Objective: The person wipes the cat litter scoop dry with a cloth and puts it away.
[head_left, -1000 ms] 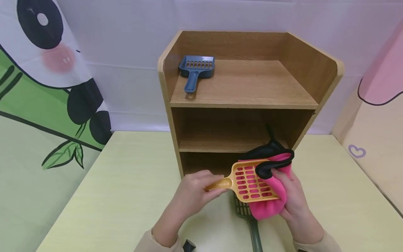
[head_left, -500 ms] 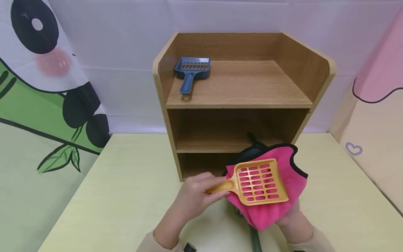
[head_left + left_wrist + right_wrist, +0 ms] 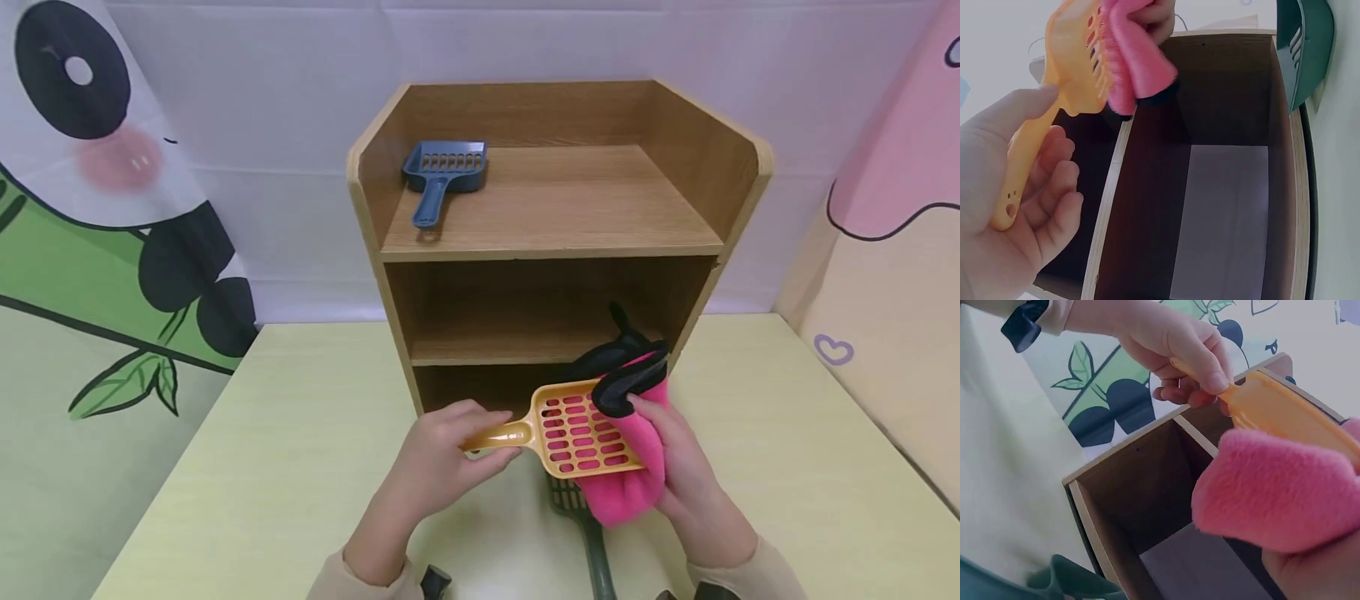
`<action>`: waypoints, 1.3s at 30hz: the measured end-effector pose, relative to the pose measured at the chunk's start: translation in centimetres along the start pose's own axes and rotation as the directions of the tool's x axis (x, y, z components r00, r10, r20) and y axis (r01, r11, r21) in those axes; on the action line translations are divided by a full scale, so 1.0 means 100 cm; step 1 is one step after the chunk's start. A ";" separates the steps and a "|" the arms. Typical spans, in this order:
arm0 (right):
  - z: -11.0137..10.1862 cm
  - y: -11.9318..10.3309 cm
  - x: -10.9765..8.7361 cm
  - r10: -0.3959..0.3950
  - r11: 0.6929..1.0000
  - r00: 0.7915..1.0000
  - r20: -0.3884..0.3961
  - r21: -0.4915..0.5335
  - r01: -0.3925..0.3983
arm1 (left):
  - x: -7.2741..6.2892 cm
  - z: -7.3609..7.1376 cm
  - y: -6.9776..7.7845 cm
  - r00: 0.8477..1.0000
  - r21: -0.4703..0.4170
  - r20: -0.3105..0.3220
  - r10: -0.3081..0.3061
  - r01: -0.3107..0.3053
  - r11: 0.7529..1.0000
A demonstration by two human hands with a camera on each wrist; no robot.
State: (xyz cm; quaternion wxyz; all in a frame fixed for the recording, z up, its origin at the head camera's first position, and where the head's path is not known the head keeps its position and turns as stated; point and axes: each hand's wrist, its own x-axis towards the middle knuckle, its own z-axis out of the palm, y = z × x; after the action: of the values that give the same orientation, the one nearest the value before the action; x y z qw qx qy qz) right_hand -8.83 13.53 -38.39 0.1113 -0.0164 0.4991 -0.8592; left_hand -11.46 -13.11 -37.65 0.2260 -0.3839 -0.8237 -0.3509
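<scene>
My left hand (image 3: 450,454) grips the handle of an orange slotted litter scoop (image 3: 577,437), thumb on top and fingers curled beneath, as the left wrist view also shows. My right hand (image 3: 693,483) holds a pink fuzzy cloth (image 3: 626,492) with black edging, wrapped around the scoop's right edge. Pink shows through the slots from below. Part of the cloth's black trim folds over the scoop's upper right corner. In the right wrist view the pink cloth (image 3: 1279,494) covers part of the scoop (image 3: 1285,415).
A wooden shelf unit (image 3: 551,250) stands behind my hands. On its top lies a blue litter scoop (image 3: 446,175). A dark green slotted scoop (image 3: 588,533) lies on the pale table (image 3: 300,467) below the held one. Printed cloth hangs behind.
The right hand opens the cloth flat beneath the scoop at half a second ago, then folds it back over the right edge. The left hand keeps its grip on the handle.
</scene>
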 end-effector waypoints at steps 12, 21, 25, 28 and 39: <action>-0.002 -0.013 -0.003 -0.219 0.920 0.923 -0.315 -0.381 0.088 | -0.011 -0.016 -0.011 0.997 -0.024 -0.078 0.018 -0.020 1.000; -0.014 -0.024 -0.010 -0.316 0.728 0.928 -0.196 -0.677 0.105 | 0.000 -0.053 0.000 0.981 0.021 -0.141 0.135 -0.133 0.991; -0.019 -0.027 -0.011 -0.347 0.683 0.924 -0.159 -0.718 0.133 | 0.011 -0.069 0.011 0.973 0.030 -0.149 0.174 -0.171 0.985; -0.021 -0.029 -0.012 -0.357 0.672 0.920 -0.159 -0.728 0.135 | 0.022 -0.080 0.019 0.967 0.046 -0.164 0.195 -0.190 0.981; -0.017 -0.032 -0.020 -0.423 0.647 0.900 -0.111 -0.732 0.214 | 0.069 -0.098 0.034 0.946 0.284 -0.236 0.224 -0.153 0.947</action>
State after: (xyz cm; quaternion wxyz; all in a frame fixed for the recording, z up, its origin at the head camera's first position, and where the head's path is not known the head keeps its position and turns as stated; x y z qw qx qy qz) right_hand -7.70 16.87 -36.35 -0.1271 -0.0278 0.7872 -0.6028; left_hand -11.95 -15.66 -25.48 0.4156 -0.3780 -0.7840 -0.2640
